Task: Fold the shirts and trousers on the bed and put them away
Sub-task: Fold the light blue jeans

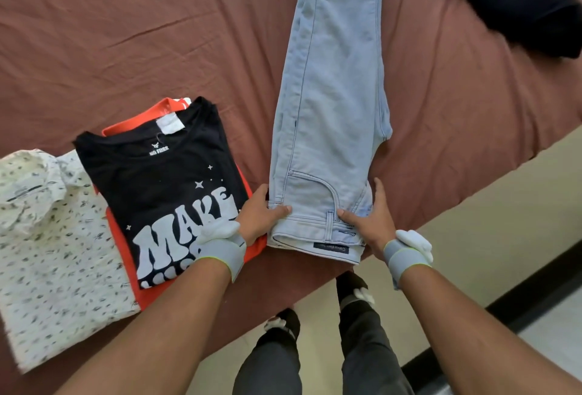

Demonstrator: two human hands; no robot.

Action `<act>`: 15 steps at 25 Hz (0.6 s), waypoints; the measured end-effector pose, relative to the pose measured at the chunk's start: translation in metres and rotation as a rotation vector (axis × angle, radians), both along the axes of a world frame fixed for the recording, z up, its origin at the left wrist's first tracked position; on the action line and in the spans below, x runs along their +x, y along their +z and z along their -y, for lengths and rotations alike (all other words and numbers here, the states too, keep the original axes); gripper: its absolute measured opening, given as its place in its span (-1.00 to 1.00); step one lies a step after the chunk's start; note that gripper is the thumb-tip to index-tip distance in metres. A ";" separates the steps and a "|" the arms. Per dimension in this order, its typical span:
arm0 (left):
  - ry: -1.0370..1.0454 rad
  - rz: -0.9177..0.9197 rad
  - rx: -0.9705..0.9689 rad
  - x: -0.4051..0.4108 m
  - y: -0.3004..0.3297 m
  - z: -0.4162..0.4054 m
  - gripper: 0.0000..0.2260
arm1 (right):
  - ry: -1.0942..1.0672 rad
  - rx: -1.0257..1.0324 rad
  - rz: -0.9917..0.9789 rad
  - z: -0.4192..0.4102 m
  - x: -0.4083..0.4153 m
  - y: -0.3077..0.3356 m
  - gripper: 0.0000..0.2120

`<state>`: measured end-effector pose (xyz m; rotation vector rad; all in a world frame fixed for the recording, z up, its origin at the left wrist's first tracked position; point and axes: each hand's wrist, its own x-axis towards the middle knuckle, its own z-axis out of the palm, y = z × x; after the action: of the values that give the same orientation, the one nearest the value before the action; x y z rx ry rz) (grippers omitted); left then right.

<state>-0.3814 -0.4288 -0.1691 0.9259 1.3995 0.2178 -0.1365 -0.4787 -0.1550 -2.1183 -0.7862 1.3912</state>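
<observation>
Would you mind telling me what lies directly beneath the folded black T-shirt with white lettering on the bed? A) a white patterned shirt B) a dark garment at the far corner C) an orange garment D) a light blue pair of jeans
C: the orange garment shows its edges all round the folded black T-shirt with white lettering, which rests on top of it.

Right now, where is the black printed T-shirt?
In the head view, the black T-shirt lies folded on an orange garment, left of the jeans and right of the white patterned shirt.
</observation>
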 end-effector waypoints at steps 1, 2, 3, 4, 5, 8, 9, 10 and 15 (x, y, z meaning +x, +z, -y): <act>-0.021 -0.034 0.024 0.000 0.002 0.000 -0.54 | -0.004 0.025 0.032 0.001 -0.003 0.001 0.03; -0.031 -0.075 0.048 0.001 0.005 0.000 -0.57 | -0.005 0.048 0.068 0.002 -0.006 0.003 -0.01; -0.043 -0.110 0.052 0.002 0.008 0.001 -0.60 | -0.002 0.053 0.091 0.004 -0.008 0.005 -0.04; -0.073 -0.136 0.046 0.004 0.009 0.003 -0.61 | 0.007 0.041 0.098 0.007 -0.009 0.007 -0.07; -0.112 -0.156 0.033 0.005 0.011 0.008 -0.60 | 0.026 0.019 0.101 0.011 -0.010 0.009 -0.10; -0.138 -0.208 0.068 0.010 0.023 0.007 -0.52 | 0.072 -0.032 0.123 0.008 -0.013 0.016 -0.18; -0.079 -0.215 0.087 0.012 0.024 -0.006 -0.49 | 0.057 -0.044 0.133 -0.003 -0.010 0.018 -0.20; -0.022 -0.198 0.088 0.012 0.024 -0.023 -0.44 | 0.030 -0.048 0.136 -0.018 -0.007 0.019 -0.19; 0.150 -0.111 0.055 0.028 0.010 -0.133 0.01 | -0.142 0.007 0.089 -0.124 0.031 0.023 -0.15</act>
<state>-0.3531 -0.2958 -0.1591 0.8896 1.5744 0.3237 -0.1057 -0.3546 -0.1317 -2.1975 -0.6588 1.2271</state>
